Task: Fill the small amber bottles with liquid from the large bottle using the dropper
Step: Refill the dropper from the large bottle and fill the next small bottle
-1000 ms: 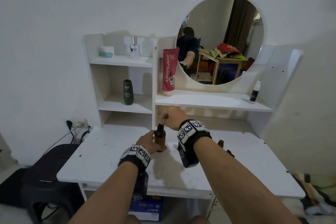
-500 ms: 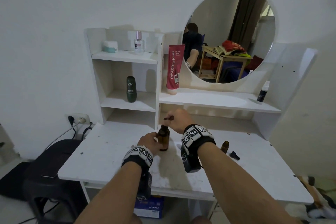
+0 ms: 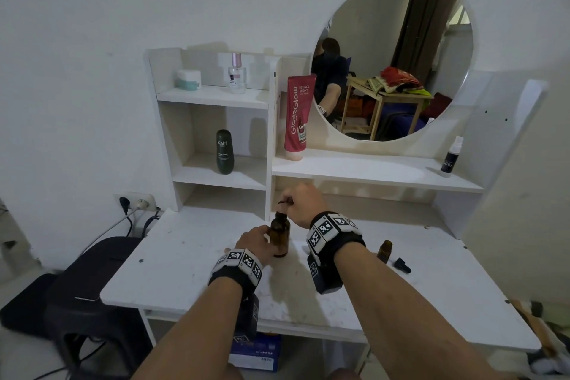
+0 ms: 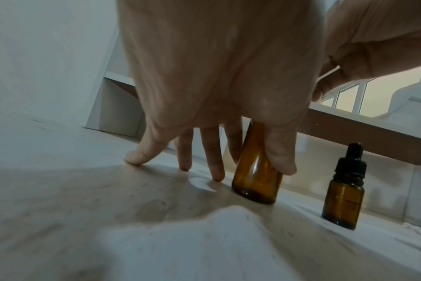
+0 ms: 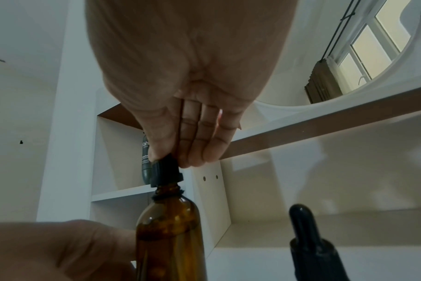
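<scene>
The large amber bottle (image 3: 280, 236) stands upright on the white desk (image 3: 191, 259). My left hand (image 3: 262, 239) pinches its body between thumb and index finger (image 4: 280, 161), with the other fingertips resting on the desk. My right hand (image 3: 300, 203) is above it, and its fingers pinch the black dropper cap (image 5: 166, 171). The cap sits at the top of the bottle's neck (image 5: 167, 191) with the threads showing below it. A small amber bottle (image 3: 384, 251) stands open to the right, with a black cap (image 3: 402, 265) lying beside it. Another small bottle with a dropper cap (image 4: 344, 192) stands near the large one.
Low shelves run just behind the bottle, close over my right hand. They hold a red tube (image 3: 297, 117), a dark green bottle (image 3: 224, 156) and a small spray bottle (image 3: 451, 157). A round mirror (image 3: 391, 55) hangs above. A black stool (image 3: 89, 287) stands left of the desk.
My right hand has risen slightly with the dropper cap at the bottle's neck. My left hand keeps its hold on the bottle. The head view has shifted a little.
</scene>
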`<move>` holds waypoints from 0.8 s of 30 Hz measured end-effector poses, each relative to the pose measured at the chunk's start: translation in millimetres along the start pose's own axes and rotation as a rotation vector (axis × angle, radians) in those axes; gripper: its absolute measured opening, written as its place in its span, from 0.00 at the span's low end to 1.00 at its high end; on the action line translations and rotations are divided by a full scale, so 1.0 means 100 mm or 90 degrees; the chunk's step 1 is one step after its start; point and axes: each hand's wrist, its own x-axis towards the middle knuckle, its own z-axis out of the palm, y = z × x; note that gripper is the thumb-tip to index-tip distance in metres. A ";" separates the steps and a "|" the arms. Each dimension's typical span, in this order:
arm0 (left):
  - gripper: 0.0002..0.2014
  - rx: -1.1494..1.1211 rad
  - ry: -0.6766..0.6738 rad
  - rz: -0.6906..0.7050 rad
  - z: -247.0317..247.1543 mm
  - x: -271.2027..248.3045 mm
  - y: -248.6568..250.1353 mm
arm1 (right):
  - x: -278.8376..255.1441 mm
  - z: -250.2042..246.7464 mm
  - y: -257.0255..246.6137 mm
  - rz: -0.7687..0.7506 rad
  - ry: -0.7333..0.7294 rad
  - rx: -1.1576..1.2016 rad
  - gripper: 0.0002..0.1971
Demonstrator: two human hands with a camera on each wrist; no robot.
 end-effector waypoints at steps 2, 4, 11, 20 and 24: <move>0.21 -0.002 -0.004 -0.003 0.00 0.00 0.00 | -0.01 0.00 0.00 0.014 -0.002 0.013 0.06; 0.20 -0.003 -0.007 -0.003 0.00 0.00 0.00 | -0.01 0.00 0.02 0.028 -0.009 0.027 0.07; 0.19 0.009 -0.002 -0.004 0.00 -0.02 0.01 | -0.01 0.02 0.03 0.030 -0.008 0.024 0.09; 0.20 0.020 -0.013 -0.006 -0.02 -0.03 0.02 | -0.01 0.01 0.00 0.003 -0.004 0.016 0.06; 0.20 0.017 -0.016 -0.013 -0.02 -0.02 0.02 | -0.02 0.01 0.02 0.014 -0.001 0.025 0.07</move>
